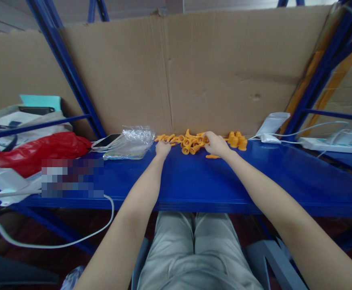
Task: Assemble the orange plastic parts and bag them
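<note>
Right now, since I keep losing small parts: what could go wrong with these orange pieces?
1. The orange pieces lie loose by the left hand and right hand; a sweep might scatter them, and one stray piece lies apart on the blue shelf.
2. The phone and clear bag sit close beside the left hand and could get nudged.
3. The white cable hangs off the front edge and might snag.

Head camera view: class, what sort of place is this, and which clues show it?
Probably a warehouse or workshop sorting station: a blue metal rack shelf serves as bench, cardboard sheets back it, and the left hand and right hand rest at a pile of small orange parts.
</note>
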A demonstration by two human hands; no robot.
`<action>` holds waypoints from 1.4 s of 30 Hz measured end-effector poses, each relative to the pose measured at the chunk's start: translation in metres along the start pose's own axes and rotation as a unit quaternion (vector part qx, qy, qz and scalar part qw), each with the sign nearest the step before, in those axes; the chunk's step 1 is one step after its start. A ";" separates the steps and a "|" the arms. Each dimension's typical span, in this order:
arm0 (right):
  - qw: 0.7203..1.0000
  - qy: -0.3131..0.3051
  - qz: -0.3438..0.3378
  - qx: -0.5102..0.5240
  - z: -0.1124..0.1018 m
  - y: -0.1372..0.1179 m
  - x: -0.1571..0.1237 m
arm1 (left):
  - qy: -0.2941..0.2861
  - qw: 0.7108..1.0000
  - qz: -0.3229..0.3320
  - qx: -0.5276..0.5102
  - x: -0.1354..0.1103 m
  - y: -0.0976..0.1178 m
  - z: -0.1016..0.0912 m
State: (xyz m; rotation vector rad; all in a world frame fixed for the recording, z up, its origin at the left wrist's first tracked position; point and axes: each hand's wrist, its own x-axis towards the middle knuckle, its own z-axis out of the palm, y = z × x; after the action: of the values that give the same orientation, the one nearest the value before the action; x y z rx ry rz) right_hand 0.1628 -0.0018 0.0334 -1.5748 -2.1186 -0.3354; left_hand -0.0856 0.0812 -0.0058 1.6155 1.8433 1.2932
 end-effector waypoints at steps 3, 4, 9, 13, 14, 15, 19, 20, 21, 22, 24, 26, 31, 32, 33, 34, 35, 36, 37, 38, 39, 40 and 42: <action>0.995 0.052 0.040 0.073 0.004 0.016 0.007 | -0.005 0.999 -0.030 0.042 -0.005 0.006 0.000; 0.993 0.062 0.047 0.094 0.005 0.021 0.009 | -0.008 0.999 -0.030 0.040 -0.006 0.008 0.000; 0.984 0.078 0.043 0.151 0.008 0.033 0.015 | 0.011 0.999 -0.020 0.024 -0.010 0.010 -0.002; 0.978 0.082 0.037 0.186 0.009 0.038 0.016 | 0.037 0.999 0.022 0.014 -0.013 0.013 -0.002; 0.974 0.086 0.040 0.204 0.010 0.039 0.016 | 0.039 0.998 0.038 0.014 -0.015 0.015 -0.001; 0.969 0.088 0.048 0.224 0.010 0.040 0.016 | 0.041 0.997 0.058 0.015 -0.017 0.018 -0.001; 0.932 0.096 0.118 0.329 0.012 0.044 0.019 | 0.021 0.988 0.150 0.037 -0.030 0.035 0.001; 0.918 0.108 0.136 0.358 0.013 0.045 0.020 | 0.003 0.983 0.180 0.040 -0.035 0.040 0.003; 0.902 0.125 0.151 0.385 0.013 0.046 0.022 | -0.018 0.976 0.213 0.040 -0.040 0.044 0.004; 0.885 0.145 0.163 0.411 0.013 0.046 0.024 | -0.044 0.968 0.244 0.043 -0.046 0.049 0.006; 0.856 0.177 0.180 0.452 0.012 0.047 0.028 | -0.100 0.948 0.299 0.052 -0.059 0.057 0.011; 0.834 0.193 0.192 0.479 0.012 0.048 0.031 | -0.128 0.931 0.340 0.037 -0.069 0.063 0.016; 0.831 0.210 0.180 0.483 0.009 0.046 0.033 | -0.133 0.927 0.350 -0.021 -0.079 0.066 0.025; 0.840 0.211 0.169 0.471 0.007 0.045 0.032 | -0.129 0.929 0.345 -0.026 -0.078 0.066 0.025; 0.849 0.208 0.157 0.459 0.006 0.043 0.031 | -0.124 0.933 0.337 -0.030 -0.076 0.064 0.025; 0.856 0.204 0.144 0.452 0.004 0.040 0.030 | -0.119 0.937 0.326 -0.033 -0.074 0.063 0.026; 0.861 0.197 0.130 0.451 0.002 0.037 0.029 | -0.114 0.942 0.312 -0.040 -0.071 0.062 0.026; 0.863 0.188 0.114 0.454 0.001 0.033 0.027 | -0.111 0.948 0.295 -0.052 -0.069 0.061 0.026; 0.864 0.177 0.096 0.461 -0.001 0.029 0.026 | -0.110 0.952 0.276 -0.069 -0.068 0.060 0.027; 0.865 0.164 0.078 0.469 -0.003 0.024 0.024 | -0.113 0.957 0.252 -0.091 -0.067 0.061 0.027; 0.864 0.151 0.061 0.476 -0.004 0.020 0.023 | -0.119 0.960 0.224 -0.115 -0.066 0.061 0.027; 0.863 0.136 0.046 0.485 -0.005 0.016 0.022 | -0.127 0.963 0.193 -0.137 -0.066 0.063 0.026; 0.854 0.107 0.029 0.508 -0.008 0.008 0.019 | -0.140 0.966 0.132 -0.173 -0.068 0.067 0.024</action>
State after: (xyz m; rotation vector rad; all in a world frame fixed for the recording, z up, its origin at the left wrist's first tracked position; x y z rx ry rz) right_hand 0.1683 0.0128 0.0495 -0.8865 -1.5900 0.5444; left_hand -0.0095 0.0233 0.0172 1.7771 1.1926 1.3211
